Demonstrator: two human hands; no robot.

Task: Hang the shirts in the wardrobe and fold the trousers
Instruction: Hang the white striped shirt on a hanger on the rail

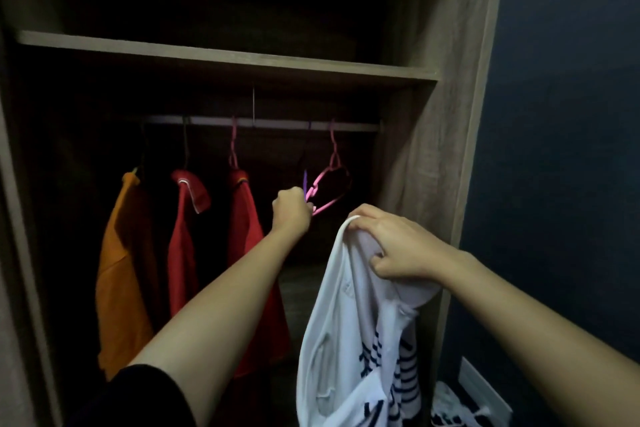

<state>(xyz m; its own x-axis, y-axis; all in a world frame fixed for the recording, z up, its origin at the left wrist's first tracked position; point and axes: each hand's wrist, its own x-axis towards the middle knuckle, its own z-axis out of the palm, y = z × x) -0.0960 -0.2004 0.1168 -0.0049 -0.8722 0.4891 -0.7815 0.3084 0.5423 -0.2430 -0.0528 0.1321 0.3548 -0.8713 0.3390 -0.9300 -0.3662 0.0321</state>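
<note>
Left grip: closed in a fist on the lower end of an empty pink hanger, whose hook sits over the rail toward the right end of the wardrobe. A purple hanger hangs just beside it; whether the fingers also catch it cannot be told.

Right grip: fingers curled tight into the neck area of a white shirt with dark stripes. The shirt hangs bunched below the hand, in front of the wardrobe opening and not on any hanger.

Already on the rail, left of the pink hanger: an orange shirt and two red shirts, each on its own hanger. No trousers can be identified in view; a striped heap at lower right is too little seen to name.

Assessment: the step in hand is fetching a hanger for the white shirt. The hanging stage looks well advanced; folding appears not begun.

Next move calls for lifting the pink hanger's hook clear of the rail without dragging its purple neighbour, then feeding one hanger arm through the shirt's neck opening. The bunched collar will likely need opening out first.
</note>
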